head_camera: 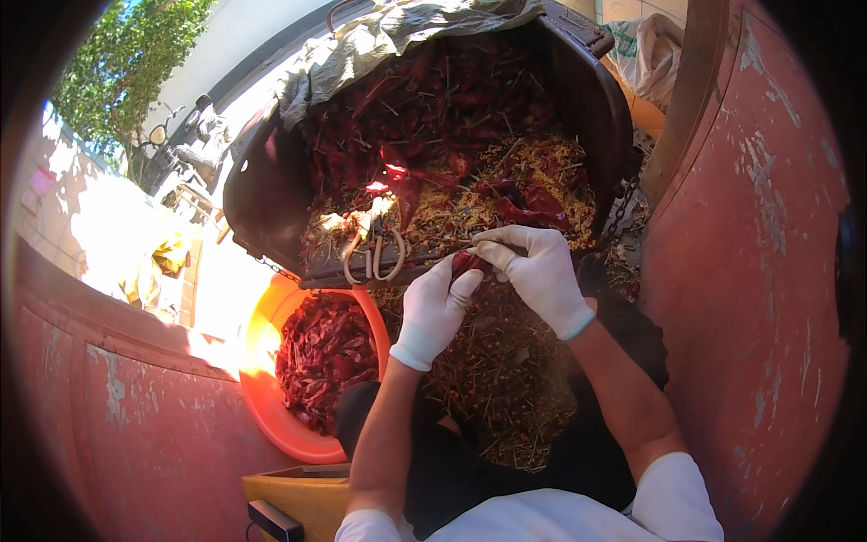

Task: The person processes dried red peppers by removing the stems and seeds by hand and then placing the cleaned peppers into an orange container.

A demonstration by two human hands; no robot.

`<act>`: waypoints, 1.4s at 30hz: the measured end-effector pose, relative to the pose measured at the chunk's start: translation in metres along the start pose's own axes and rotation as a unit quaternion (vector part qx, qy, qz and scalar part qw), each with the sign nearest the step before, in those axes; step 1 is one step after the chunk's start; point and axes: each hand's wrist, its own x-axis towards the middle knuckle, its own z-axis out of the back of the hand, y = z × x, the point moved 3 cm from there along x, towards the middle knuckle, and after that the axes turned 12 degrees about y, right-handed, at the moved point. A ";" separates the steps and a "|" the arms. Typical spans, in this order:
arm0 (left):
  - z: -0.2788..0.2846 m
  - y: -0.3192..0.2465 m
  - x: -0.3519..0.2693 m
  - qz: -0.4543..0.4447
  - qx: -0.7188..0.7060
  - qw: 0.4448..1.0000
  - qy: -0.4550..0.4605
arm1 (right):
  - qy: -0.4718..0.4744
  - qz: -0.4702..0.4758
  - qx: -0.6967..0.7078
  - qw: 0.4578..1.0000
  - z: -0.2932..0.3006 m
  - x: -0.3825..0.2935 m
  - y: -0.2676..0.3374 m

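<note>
My left hand (439,308), in a white glove, holds a dried red chili pepper (467,263) just outside the near edge of a dark metal cart bed (257,196). My right hand (535,271), gloved too, pinches the stem end of that pepper. Dried red peppers (433,95) fill the back of the bed. Yellow seeds (447,210) and bits of stem are strewn over its front part, where some torn peppers (532,203) lie. Scissors (374,251) with looped handles rest at the bed's near edge, left of my hands.
An orange tub (298,440) with red pepper pieces (328,359) stands below left. Stems and seeds (508,393) cover the ground between my legs. A yellow wooden drawer or box (305,501) is at bottom left. Worn red panels (745,305) flank both sides; chains (620,210) hang by the cart.
</note>
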 end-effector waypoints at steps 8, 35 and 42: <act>-0.002 -0.007 -0.001 -0.137 0.281 0.936 -0.164 | -0.054 0.133 -0.119 0.982 -0.005 -0.002 0.001; -0.002 0.011 0.006 -0.028 -0.275 0.956 -0.094 | 0.021 -0.069 0.188 0.979 -0.025 0.006 -0.005; 0.011 0.001 -0.008 0.030 -0.338 0.937 0.080 | 0.108 0.041 0.055 0.992 -0.009 -0.002 0.008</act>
